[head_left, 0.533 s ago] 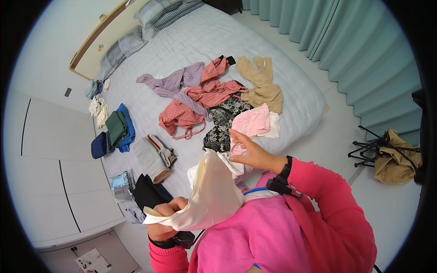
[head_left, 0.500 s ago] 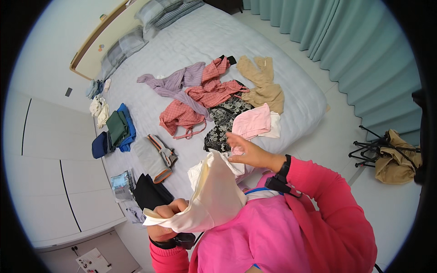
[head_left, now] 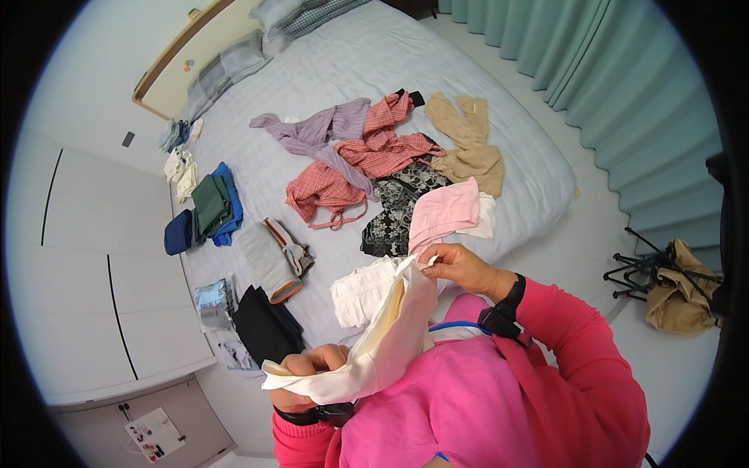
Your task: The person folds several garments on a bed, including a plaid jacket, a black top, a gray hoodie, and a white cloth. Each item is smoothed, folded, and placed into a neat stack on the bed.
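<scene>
A cream-white piece of clothing (head_left: 386, 355) is stretched between my two hands in front of my body; its exact kind is hard to make out. My left hand (head_left: 308, 374) is closed around its lower left end. At its upper right corner, my right hand (head_left: 460, 269) pinches the edge between thumb and fingers. Just beyond, a white folded garment (head_left: 359, 292) lies on the bed, partly covered by the cloth I hold. Pink cloth (head_left: 446, 210) rests near my right hand, over a white piece (head_left: 485, 217) and beside a black patterned garment (head_left: 398, 207).
Across the bed (head_left: 499, 117) lie a red checked garment (head_left: 382, 152), a purple knit (head_left: 312, 129) and tan clothing (head_left: 468, 144). Along the left edge are folded green clothes (head_left: 211, 204), a grey garment (head_left: 265, 261) and black cloth (head_left: 265, 324). A folding frame (head_left: 671, 285) stands right.
My right hand, open and off the cloth before, has come down and pinched its upper corner. The view has shifted slightly, and my left hand keeps its grip.
</scene>
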{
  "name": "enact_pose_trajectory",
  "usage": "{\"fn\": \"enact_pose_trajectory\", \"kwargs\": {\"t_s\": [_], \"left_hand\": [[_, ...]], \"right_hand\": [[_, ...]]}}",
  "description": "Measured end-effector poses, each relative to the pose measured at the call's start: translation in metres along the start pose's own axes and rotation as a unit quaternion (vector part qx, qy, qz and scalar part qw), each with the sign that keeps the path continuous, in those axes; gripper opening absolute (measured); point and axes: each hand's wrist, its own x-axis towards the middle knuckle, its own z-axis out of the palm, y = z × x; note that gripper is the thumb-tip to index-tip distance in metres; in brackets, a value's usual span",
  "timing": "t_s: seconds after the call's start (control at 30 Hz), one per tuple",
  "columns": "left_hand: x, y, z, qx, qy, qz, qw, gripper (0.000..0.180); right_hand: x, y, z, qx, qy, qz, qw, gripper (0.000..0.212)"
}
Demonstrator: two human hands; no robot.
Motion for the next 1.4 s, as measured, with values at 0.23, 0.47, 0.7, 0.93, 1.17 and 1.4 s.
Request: {"fn": "enact_pose_trajectory", "kwargs": {"t_s": [0.23, 0.47, 0.7, 0.93, 1.17, 1.4], "left_hand": [[0.022, -0.003, 0.009, -0.034, -0.066, -0.006, 0.997, 0.02], [0.024, -0.008, 0.016, -0.113, -0.06, 0.015, 0.992, 0.023], [0.021, 0.011, -0.006, 0.073, 0.001, 0.016, 0.997, 0.026], [0.004, 0.012, -0.037, 0.193, 0.284, -0.004, 0.939, 0.017], [0.027, -0.017, -0.05, 0.462, 0.211, 0.062, 0.859, 0.046], [0.072, -0.04, -0.026, 0.573, -0.006, 0.087, 0.815, 0.049]], "right_hand": [[0.011, -0.007, 0.006, -0.139, -0.063, -0.114, 0.982, 0.013], [0.02, -0.021, 0.009, -0.086, -0.093, -0.086, 0.988, 0.017], [0.01, -0.044, 0.004, -0.079, 0.038, -0.085, 0.992, 0.017], [-0.007, -0.111, 0.015, -0.265, 0.123, -0.196, 0.936, 0.02], [-0.012, -0.161, 0.045, -0.493, 0.063, -0.28, 0.821, 0.034], [-0.022, -0.199, 0.067, -0.543, 0.074, -0.274, 0.79, 0.029]]}}
